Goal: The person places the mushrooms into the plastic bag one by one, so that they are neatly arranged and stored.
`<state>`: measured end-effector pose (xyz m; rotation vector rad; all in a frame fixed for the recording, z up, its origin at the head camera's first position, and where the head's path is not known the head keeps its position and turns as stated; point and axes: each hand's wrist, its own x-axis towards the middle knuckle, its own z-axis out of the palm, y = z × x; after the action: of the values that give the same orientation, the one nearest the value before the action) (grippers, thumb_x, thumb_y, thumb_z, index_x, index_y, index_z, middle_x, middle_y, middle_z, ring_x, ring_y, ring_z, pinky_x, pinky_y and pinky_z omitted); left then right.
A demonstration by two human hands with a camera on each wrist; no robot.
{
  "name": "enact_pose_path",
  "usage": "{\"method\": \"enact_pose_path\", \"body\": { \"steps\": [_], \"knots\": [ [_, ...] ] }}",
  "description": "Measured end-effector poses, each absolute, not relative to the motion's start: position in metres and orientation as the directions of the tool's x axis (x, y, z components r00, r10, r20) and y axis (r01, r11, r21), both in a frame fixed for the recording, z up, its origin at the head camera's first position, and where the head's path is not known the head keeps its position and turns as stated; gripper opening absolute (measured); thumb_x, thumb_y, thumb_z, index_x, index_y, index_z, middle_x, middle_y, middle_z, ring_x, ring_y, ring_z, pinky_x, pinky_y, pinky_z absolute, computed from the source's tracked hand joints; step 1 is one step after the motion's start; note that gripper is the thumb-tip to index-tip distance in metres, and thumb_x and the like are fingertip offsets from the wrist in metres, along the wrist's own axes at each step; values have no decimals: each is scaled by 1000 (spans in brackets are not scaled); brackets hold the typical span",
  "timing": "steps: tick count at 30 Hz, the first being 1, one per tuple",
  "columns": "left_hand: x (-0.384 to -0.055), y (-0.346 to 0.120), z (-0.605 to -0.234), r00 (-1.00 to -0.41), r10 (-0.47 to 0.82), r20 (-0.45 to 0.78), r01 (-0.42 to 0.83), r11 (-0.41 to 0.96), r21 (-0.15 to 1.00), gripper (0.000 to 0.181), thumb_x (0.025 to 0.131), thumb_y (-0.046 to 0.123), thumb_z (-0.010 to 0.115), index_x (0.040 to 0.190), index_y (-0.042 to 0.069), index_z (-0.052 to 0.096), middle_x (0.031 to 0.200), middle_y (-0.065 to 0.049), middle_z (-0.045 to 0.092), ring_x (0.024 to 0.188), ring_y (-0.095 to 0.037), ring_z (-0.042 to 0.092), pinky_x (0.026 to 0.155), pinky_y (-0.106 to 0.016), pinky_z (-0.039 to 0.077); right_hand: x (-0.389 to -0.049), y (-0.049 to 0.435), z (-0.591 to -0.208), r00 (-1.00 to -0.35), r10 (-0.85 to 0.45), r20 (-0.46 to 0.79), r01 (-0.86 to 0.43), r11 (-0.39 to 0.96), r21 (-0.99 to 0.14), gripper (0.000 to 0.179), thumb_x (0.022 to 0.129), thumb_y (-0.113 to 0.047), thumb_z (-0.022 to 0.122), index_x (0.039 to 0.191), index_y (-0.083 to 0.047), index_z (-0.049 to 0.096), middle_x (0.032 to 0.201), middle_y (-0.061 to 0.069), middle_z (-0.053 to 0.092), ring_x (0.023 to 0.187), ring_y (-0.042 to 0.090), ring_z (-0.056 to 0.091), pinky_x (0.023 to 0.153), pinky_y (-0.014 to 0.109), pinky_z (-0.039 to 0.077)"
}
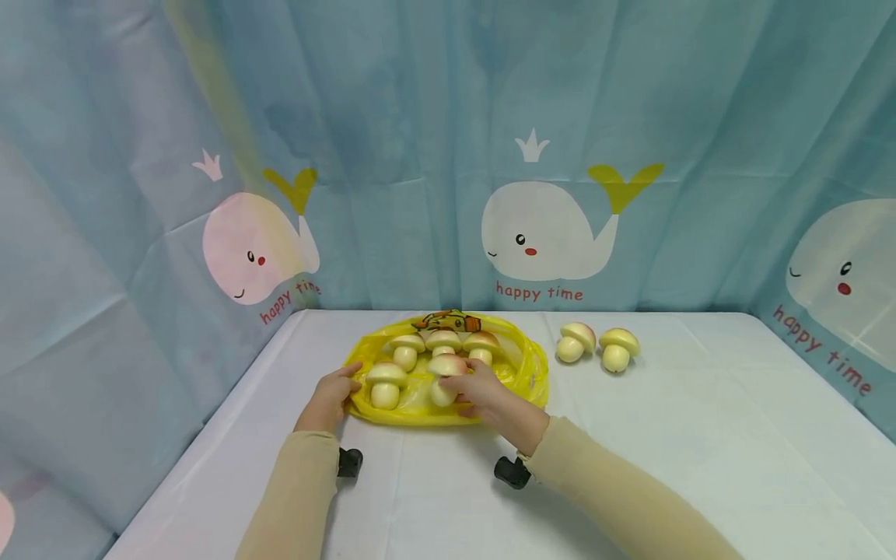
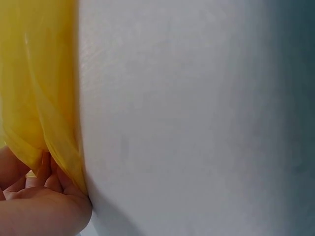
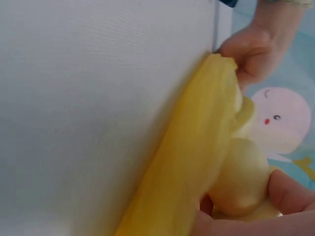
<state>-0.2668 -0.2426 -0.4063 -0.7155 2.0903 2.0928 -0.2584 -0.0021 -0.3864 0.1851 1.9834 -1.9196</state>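
A yellow plastic bag lies spread open on the table with several toy mushrooms inside. At its left edge, my left hand pinches the bag's rim; the left wrist view shows the yellow film gathered between those fingers. My right hand reaches over the right front of the bag and grips a toy mushroom with a cream stem and pinkish cap. Left of that one stands another mushroom, and three more, such as the middle mushroom, line the back. In the right wrist view, the held mushroom sits between thumb and fingers.
Two mushrooms lie outside the bag on the right, one tilted mushroom and another mushroom beside it. A white cloth covers the table. Behind it hangs a blue curtain printed with whales.
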Motion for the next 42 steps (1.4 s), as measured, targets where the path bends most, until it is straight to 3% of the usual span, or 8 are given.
{"method": "enact_pose_path", "body": {
  "steps": [3,13,20,29,36,42],
  "knots": [
    [-267,-242,-408,-887,-251,-389,-385,-64,921,55,97,-10,38,149,3,34,159,-22,12,137,-30,25,111,-37,29,-260,-9,-390,-918,-128,-374,365,87,-927,69,87,-13,73,145,-6,36,128,17,50,104,34,53,79,43,45],
    [-266,-246,-407,-889,-251,-383,-379,-66,923,55,96,-11,39,149,4,34,160,-21,9,141,-30,22,109,-35,30,-266,-25,-394,-897,-137,-419,390,196,-900,72,90,-17,70,148,-1,30,132,20,46,114,34,45,97,51,37],
    [-268,-247,-408,-891,-255,-375,-380,-30,924,55,96,-10,37,149,4,34,159,-22,10,142,-32,19,113,-39,26,-271,-26,-392,-887,-120,-446,397,295,-869,72,92,-23,68,149,-5,29,119,17,50,103,31,48,91,49,38],
    [-272,-248,-416,-891,-256,-375,-381,-28,924,54,96,-10,37,148,3,36,159,-23,11,142,-33,20,112,-40,28,-272,-25,-397,-896,-186,-403,310,389,-868,79,92,-30,67,153,-5,23,137,18,45,112,31,50,99,48,39],
    [-272,-248,-414,-888,-254,-384,-390,-29,920,54,97,-9,37,149,4,35,159,-22,11,142,-32,21,112,-39,28,-271,-22,-396,-888,-180,-424,314,435,-844,82,89,-34,71,147,5,29,110,16,53,98,28,49,88,44,41],
    [-274,-249,-415,-889,-248,-385,-391,-24,920,54,96,-9,38,148,4,36,159,-22,11,141,-31,21,112,-39,28,-272,-17,-398,-878,-182,-442,342,406,-847,80,87,-24,74,147,4,30,114,15,52,102,28,50,87,44,41]
  ]
}}
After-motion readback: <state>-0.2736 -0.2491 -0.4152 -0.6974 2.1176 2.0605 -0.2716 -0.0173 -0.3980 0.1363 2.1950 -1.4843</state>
